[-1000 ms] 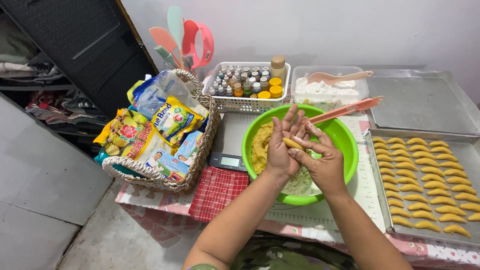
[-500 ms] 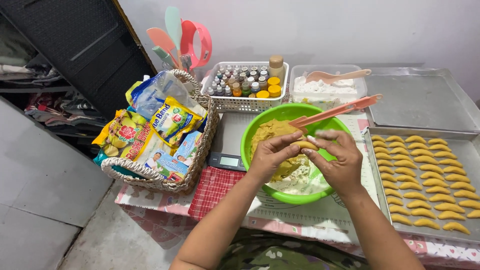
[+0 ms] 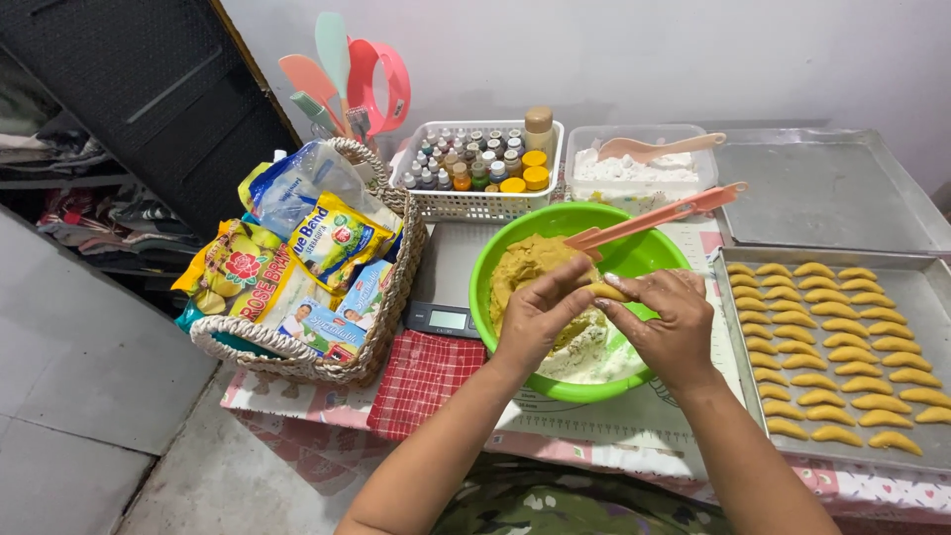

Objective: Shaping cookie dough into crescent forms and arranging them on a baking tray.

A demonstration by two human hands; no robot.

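Both my hands hover over a green bowl (image 3: 515,243) that holds tan dough (image 3: 525,267) and some white flour. My left hand (image 3: 540,317) and my right hand (image 3: 669,322) pinch a small piece of yellow dough (image 3: 606,291) between their fingertips, one at each end. A pink spatula (image 3: 659,215) rests across the bowl's far rim. To the right lies a metal tray (image 3: 738,396) filled with several rows of crescent-shaped dough pieces (image 3: 842,347).
A wicker basket (image 3: 381,327) of packets stands at the left. A digital scale (image 3: 446,315) sits by a red checked cloth (image 3: 421,381). Behind are a white basket of small bottles (image 3: 475,163), a clear tub of flour with scoop (image 3: 644,168), and an empty metal tray (image 3: 827,193).
My hands were pressed together over the bowl rolling the dough. They have parted and dropped a little, and now hold the piece by its ends with the fingertips.
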